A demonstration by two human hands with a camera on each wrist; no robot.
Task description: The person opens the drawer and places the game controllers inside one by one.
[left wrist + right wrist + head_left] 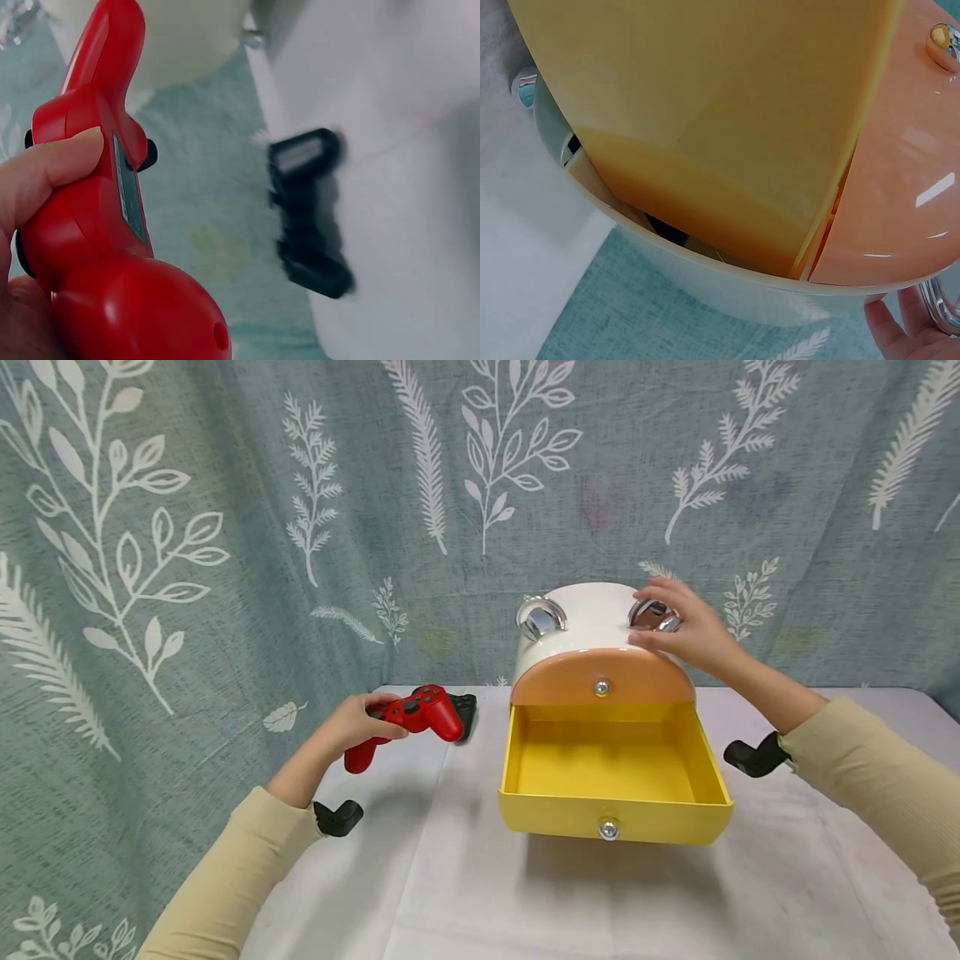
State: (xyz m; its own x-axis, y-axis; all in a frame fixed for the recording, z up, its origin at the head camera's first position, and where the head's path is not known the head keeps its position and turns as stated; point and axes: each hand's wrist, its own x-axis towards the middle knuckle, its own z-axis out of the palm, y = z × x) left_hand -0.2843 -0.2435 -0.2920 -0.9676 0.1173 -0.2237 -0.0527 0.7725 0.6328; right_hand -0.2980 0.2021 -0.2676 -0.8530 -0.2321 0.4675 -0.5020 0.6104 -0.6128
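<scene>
My left hand (pixel 354 725) grips a red game controller (pixel 444 718) by one side, above the left part of the table. In the left wrist view the thumb presses on the controller (pixel 112 217). My right hand (pixel 697 628) holds the silver ear-shaped handle (pixel 640 610) at the upper right of a small white rounded cabinet (pixel 588 610). Its yellow lower drawer (pixel 551 816) is pulled out, with nothing lying in it. Above that, the orange upper drawer (pixel 645 675) is closed. The right wrist view shows the yellow drawer (pixel 705 97) from below, fingers at the handle.
On the table behind the red controller lies a black game controller (pixel 467 720). A second silver handle (pixel 542 618) sits at the cabinet's upper left. White cloth covers the table (pixel 465 893), and a green leaf-patterned curtain (pixel 247 627) hangs along the back and left.
</scene>
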